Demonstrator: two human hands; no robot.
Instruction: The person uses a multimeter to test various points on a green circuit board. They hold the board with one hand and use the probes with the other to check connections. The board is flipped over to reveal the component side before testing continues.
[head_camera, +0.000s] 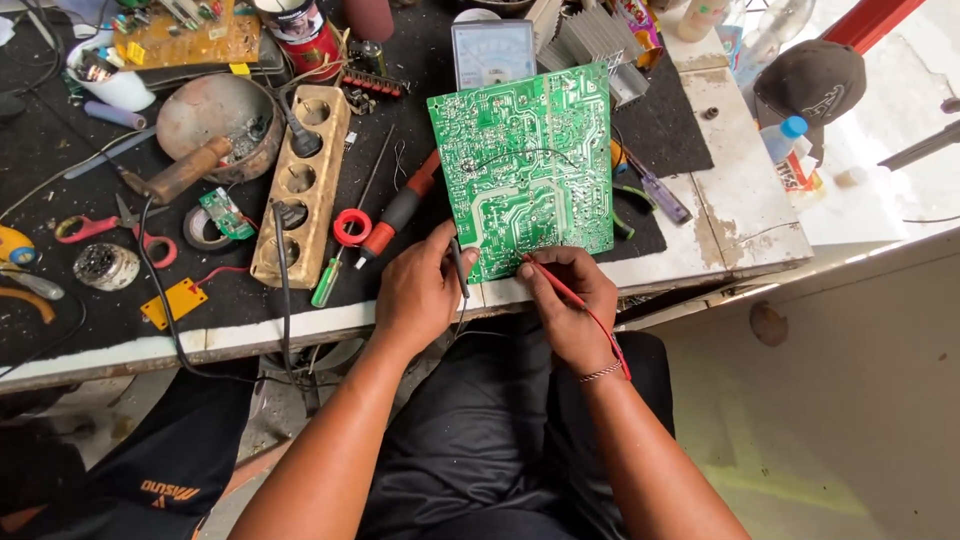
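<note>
A green circuit board (525, 170) lies solder side up at the front of the workbench, slightly tilted. My left hand (418, 290) pinches a thin black test probe (459, 262) whose tip touches the board's lower left edge. My right hand (568, 300) grips a red test probe (560, 283), tip on the board's lower middle; its red lead runs back over my wrist. An analogue meter (492, 52) with a white dial stands just behind the board.
Left of the board lie a red-handled soldering iron (400, 208), a green screwdriver (326, 283), a beige socket strip (302, 180), a round metal dish (215, 112), red scissors (110, 228) and tape rolls. A dark cap (812, 80) and bottle (783, 138) sit at right. The bench edge (300, 325) runs before my lap.
</note>
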